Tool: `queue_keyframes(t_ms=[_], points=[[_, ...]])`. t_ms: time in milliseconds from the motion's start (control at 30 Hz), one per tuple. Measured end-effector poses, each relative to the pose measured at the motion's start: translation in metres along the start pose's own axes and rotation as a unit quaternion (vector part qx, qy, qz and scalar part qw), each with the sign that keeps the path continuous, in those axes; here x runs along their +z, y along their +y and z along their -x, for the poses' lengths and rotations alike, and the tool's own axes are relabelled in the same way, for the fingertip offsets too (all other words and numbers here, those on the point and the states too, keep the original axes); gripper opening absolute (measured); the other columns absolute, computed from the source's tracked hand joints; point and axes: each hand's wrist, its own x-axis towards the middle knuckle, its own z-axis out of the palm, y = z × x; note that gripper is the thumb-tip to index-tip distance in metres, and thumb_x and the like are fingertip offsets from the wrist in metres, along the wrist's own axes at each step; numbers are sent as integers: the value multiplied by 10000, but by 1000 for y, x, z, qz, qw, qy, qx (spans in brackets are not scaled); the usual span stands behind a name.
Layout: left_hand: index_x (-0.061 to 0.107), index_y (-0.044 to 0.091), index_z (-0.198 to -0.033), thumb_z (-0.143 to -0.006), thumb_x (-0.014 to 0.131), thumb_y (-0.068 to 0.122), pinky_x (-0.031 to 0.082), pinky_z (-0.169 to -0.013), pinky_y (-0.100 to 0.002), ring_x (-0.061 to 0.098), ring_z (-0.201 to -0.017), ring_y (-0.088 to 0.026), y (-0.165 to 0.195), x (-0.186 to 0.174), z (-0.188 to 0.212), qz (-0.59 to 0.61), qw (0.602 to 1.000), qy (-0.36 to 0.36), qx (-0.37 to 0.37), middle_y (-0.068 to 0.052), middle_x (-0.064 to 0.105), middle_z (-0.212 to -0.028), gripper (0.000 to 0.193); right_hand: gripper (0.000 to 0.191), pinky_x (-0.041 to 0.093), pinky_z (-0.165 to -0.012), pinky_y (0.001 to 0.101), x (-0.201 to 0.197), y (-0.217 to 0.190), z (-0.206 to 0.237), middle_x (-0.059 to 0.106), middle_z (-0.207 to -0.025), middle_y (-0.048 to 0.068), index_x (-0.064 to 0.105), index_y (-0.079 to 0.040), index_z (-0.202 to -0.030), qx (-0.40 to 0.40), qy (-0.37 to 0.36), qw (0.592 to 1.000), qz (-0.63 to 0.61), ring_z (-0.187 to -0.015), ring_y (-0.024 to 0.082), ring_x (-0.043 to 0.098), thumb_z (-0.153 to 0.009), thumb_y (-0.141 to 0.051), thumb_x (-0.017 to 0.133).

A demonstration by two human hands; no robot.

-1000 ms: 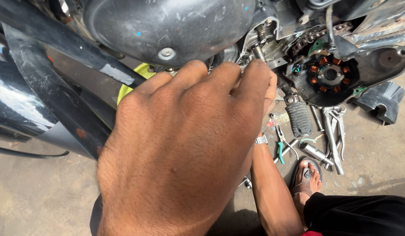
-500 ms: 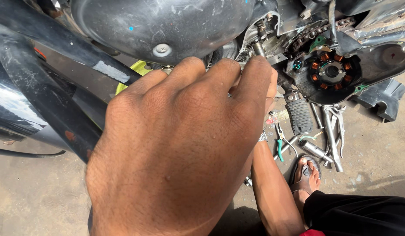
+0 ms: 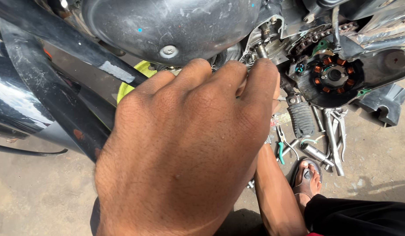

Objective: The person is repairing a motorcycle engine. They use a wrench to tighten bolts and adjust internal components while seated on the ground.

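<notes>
One hand: left hand fills the near middle of the view, back to camera, fingers curled together with tips at the engine side; what they pinch is hidden, so grip cannot be told.
Second arm: a forearm rises from 6 o'clock behind the left hand; its hand is covered, state unknown.
Work point: shaft stub on the open engine case, at 12 o'clock just beyond the fingertips.
Risk, slip: judged that greasy fingertips could slide off onto the chain and sharp case edges beside them.
Risk, drop: a small part let go would likely fall among the tools below.
Obstruction: the hand itself blocks sight of the contact.
Nearby: ribbed footpeg at 2 o'clock; stator with copper coils beyond it.
Ground: pliers, wrenches, sandalled foot at 4 o'clock.
Far: dark tank shell at 11 o'clock.
</notes>
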Motion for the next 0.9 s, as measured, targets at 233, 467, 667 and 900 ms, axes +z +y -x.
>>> queue_keyframes(t_ms=[233, 467, 667, 900], points=[[691, 81, -980, -834, 778, 156, 522, -545, -390, 692, -742, -202, 0, 1, 1, -11, 1000, 6, -1, -28, 688, -768, 186, 200, 449, -699, 209, -2, 0, 1, 536, -892, -30, 495, -68, -1092, 0, 2, 1000, 0, -805, 38, 505, -991, -8, 657], [685, 48, -947, -770, 791, 136, 507, -539, -422, 691, -748, -237, -1, -1, 1, 25, 999, 19, 9, -48, 688, -767, 224, 199, 452, -700, 213, -3, 0, -2, 537, -890, -31, 495, -68, -1093, -4, 4, 1000, 3, -805, 40, 507, -991, -13, 657], [697, 40, -985, -766, 796, 122, 518, -552, -416, 694, -743, -229, -2, -1, 1, 21, 999, 17, 19, -60, 702, -786, 254, 198, 454, -700, 215, -2, -1, -1, 538, -888, -31, 496, -68, -1094, -3, 1, 1000, 3, -805, 41, 509, -992, -17, 657], [706, 24, -1088, -842, 787, 138, 499, -505, -390, 680, -694, -202, -2, 1, 1, 17, 1000, -1, 14, -69, 695, -761, 283, 197, 457, -700, 218, -3, -1, 0, 539, -886, -31, 496, -68, -1094, -3, 2, 1000, 2, -805, 43, 511, -992, -22, 657]])
